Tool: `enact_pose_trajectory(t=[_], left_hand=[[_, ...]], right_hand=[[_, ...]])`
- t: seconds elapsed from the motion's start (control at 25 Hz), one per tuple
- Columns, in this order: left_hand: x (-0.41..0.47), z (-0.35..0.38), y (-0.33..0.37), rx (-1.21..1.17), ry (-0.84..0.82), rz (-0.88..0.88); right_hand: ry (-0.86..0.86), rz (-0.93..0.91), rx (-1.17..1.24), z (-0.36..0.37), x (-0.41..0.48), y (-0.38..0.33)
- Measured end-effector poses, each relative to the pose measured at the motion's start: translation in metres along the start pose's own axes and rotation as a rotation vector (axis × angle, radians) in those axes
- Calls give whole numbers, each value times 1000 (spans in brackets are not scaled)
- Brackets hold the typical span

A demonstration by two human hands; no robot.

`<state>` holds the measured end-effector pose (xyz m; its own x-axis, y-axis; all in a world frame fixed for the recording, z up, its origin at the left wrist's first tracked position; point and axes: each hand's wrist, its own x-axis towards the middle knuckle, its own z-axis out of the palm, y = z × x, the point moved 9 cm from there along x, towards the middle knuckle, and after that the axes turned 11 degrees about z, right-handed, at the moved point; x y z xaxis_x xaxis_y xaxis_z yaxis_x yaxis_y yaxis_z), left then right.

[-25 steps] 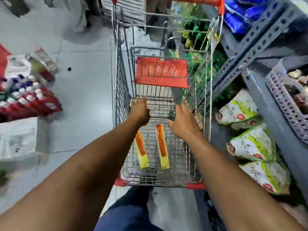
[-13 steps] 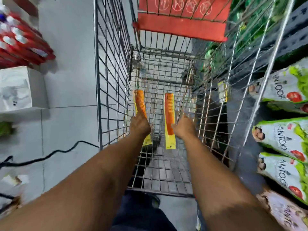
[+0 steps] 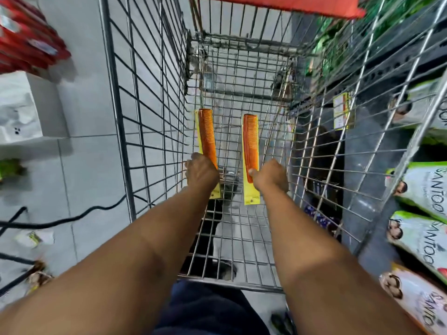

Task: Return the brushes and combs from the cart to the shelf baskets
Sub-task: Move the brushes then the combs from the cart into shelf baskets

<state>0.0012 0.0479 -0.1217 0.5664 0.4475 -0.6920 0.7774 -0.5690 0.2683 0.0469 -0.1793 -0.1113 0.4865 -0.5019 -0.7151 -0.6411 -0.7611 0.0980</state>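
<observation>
Two orange combs on yellow backing cards are inside the wire shopping cart (image 3: 150, 110). My left hand (image 3: 202, 171) is closed around the lower part of the left comb (image 3: 207, 132). My right hand (image 3: 271, 176) grips the lower part of the right comb (image 3: 250, 143), thumb pressed on its face. Both combs point away from me, side by side, just above the cart's wire floor. The shelf baskets are out of view.
The cart's red child-seat flap (image 3: 285, 3) is at the top. Green-and-white bags (image 3: 425, 189) lie on the lower shelf at right. A white box (image 3: 26, 112), red packs (image 3: 26, 44) and black cables (image 3: 72, 216) lie on the tiled floor at left.
My hands have come down from the far end of the cart onto the two combs and closed on them. My view has leaned further into the cart.
</observation>
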Motion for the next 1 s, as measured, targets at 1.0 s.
enact_pose_trajectory(t=[1.0], left_hand=[[2,0,-10,-140,-60,-59]], right_hand=[[31,71,155,4,-6,12]])
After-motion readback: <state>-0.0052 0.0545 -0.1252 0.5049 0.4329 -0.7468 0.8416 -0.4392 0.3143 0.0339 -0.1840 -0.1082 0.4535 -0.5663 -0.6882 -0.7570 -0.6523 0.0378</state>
